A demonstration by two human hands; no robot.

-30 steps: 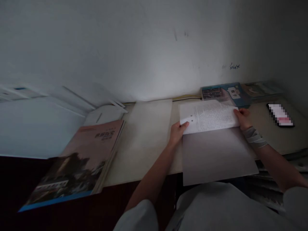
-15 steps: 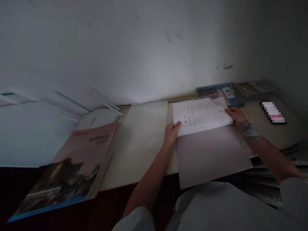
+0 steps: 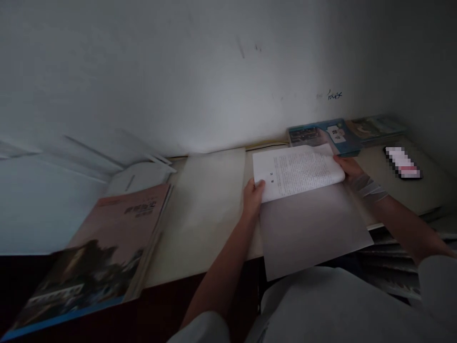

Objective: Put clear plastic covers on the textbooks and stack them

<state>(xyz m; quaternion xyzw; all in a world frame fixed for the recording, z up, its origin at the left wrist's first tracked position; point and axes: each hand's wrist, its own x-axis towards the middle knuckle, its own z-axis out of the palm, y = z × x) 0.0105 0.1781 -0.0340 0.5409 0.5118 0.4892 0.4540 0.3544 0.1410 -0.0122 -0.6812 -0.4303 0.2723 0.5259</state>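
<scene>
A soft booklet with printed pages (image 3: 298, 171) is held over the table. My left hand (image 3: 253, 199) pinches its left edge, thumb on top of the page. At the right edge, the fingers of my right hand (image 3: 350, 169) are closed on the booklet, whose upper right page corner curls. A large plain sheet (image 3: 312, 228) extends from beneath the booklet towards my body, past the table's front edge; whether it is joined to the booklet I cannot tell.
A pinkish book with a landscape cover (image 3: 96, 252) tops a stack at left. Blue books (image 3: 321, 136) and other books (image 3: 374, 127) lie by the wall. A phone (image 3: 403, 163) rests at right. A pale sheet (image 3: 205, 190) covers the table's middle.
The whole scene sits slightly further left in view, as the camera has turned a little. Both hands keep their grip on the booklet, which has hardly moved.
</scene>
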